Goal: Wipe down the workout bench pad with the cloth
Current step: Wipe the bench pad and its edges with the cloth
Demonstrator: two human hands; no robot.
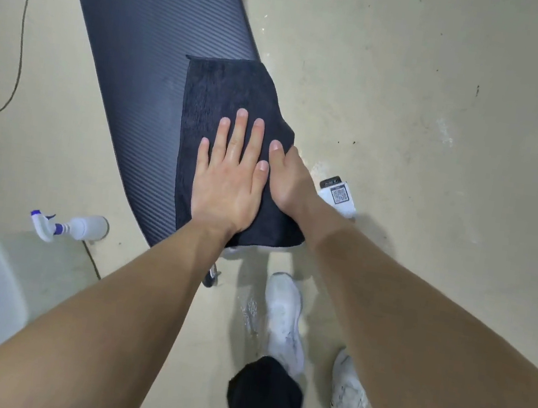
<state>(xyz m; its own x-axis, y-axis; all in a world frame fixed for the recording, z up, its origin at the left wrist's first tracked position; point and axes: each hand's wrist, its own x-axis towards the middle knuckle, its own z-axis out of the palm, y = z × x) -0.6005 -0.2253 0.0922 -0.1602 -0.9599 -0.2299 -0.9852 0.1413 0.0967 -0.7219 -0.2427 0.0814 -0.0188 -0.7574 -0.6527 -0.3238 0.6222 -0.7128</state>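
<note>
Cord point(24, 31): hangs down the upper left of the frame, looping onto the floor point(415, 86).
Spray bottle point(81, 227): lies on its side at lower left, clear body; contents too faint to tell.
Bench pad point(144, 48): dark, ribbed, runs from top centre toward the middle.
Cloth point(228, 91): dark, spread over the pad's near end, its right side draping off.
Left hand point(229, 177): flat, fingers wide, pressing the cloth.
Right hand point(290, 179): curled over the cloth's right edge, gripping it.
Shoes point(286, 317): white, lower right.
</note>
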